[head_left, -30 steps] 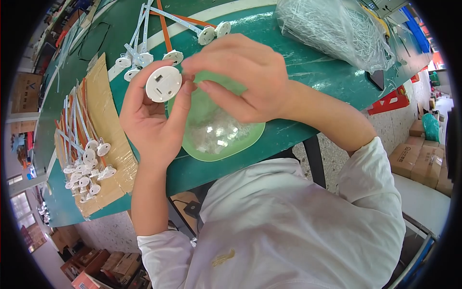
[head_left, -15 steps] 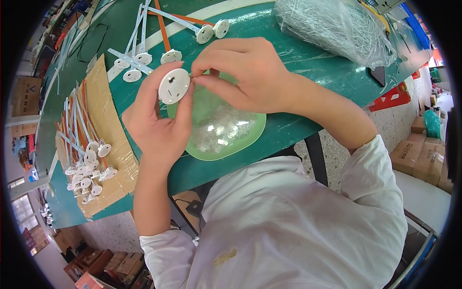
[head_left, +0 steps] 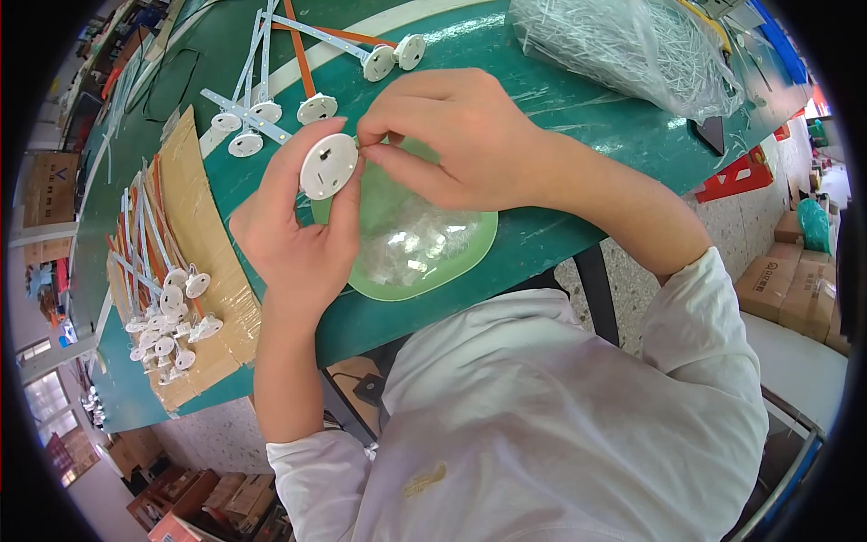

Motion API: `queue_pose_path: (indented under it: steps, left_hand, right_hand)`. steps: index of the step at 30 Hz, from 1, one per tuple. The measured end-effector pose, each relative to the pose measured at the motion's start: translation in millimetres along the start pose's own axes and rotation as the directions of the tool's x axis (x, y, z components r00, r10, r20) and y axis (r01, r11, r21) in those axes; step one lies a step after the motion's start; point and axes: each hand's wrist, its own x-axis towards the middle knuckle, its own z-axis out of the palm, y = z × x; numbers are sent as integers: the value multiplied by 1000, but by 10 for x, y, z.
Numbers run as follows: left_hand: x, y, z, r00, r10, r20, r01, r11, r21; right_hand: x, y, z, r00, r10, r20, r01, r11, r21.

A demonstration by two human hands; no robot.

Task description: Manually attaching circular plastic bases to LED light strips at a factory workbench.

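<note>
Between the thumb and fingers of my left hand [head_left: 293, 221] is a white round disc [head_left: 328, 167] with slots and small holes, its face turned up toward me. My right hand [head_left: 461, 135] pinches at the disc's right edge; whatever sits between those fingertips is too small to make out. Below both hands stands a light green bowl [head_left: 397, 292] holding a heap of small clear pieces [head_left: 417, 242]. A pale dotted strip [head_left: 242, 116] ends near my left fingers, and I cannot tell whether it joins the held disc.
Several white discs on strips [head_left: 316, 108] lie beyond my hands. More discs on pale and orange strips [head_left: 167, 307] are piled on cardboard [head_left: 221, 298] at left. A clear bag of thin clear strands [head_left: 623, 63] rests at the far right, beside a dark flat object [head_left: 708, 135].
Both hands keep their hold at the disc, with only a very slight shift of the right fingers. The whole view has moved a little.
</note>
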Motion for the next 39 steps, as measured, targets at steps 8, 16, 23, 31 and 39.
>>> queue_pose_path:
  steps: [8,16,23,31,39]
  left_hand:
    - [25,61,20,989,145,40,-136,978,-161]
    - [-22,120,13,970,192,150,-183,980,-73]
    - [-61,198,-57,973,174,154,-194,973,125]
    - [35,72,-63,973,152,174,-180,970,162]
    - [139,202,-246,953,275,128,-288,953,96]
  right_hand:
    - [59,-93,-94,946,-84,-312,83,996,-16]
    - [29,-131,58,902,-119,-414,141,990,24]
    - [14,-144,102,903,-156,-401,175,984,10]
    - [-46,-94,137,943,-170,-285,167,985,-36]
    - [74,-76,-185,991,-77,-108,105,951,292]
